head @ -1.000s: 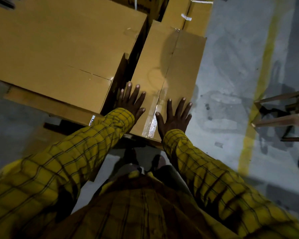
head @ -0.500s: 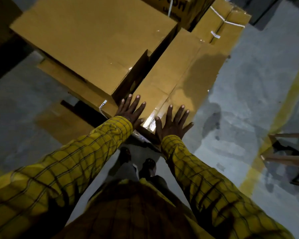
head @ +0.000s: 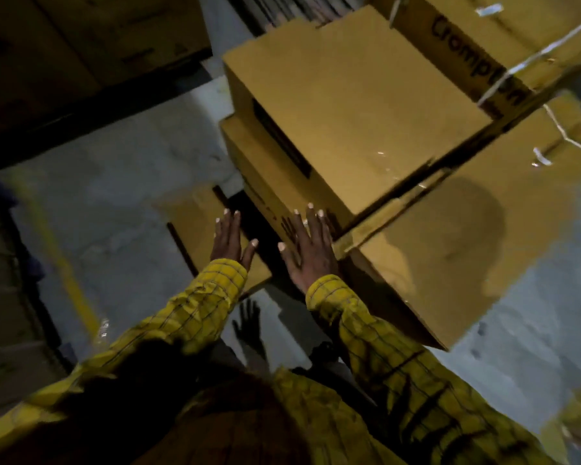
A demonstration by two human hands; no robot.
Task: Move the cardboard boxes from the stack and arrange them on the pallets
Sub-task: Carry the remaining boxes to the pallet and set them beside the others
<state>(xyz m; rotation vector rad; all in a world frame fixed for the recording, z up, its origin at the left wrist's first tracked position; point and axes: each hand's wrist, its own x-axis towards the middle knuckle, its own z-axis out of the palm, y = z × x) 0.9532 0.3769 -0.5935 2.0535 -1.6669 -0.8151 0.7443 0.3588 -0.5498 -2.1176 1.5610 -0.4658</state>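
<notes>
Several brown cardboard boxes stand close together ahead of me. A long low box (head: 450, 250) lies at the right with my shadow on its top. A taller box (head: 353, 105) stands beside it, on a lower box (head: 265, 182). My right hand (head: 307, 250) is flat with straight fingers over the near corner where these boxes meet. My left hand (head: 230, 239) is flat too, fingers straight, hovering over a dark gap and a flat cardboard sheet (head: 198, 226) near the floor. Neither hand holds anything.
A strapped box printed "Crompton" (head: 503, 45) sits at the top right. Dark stacked boxes (head: 91, 45) fill the top left. The grey concrete floor (head: 114, 203) carries a yellow painted line (head: 64, 273) at the left. More dark stacks line the left edge.
The view has swung left. Both hands have left the top of the long box and moved left: the right one to its near corner, the left one out over the gap.
</notes>
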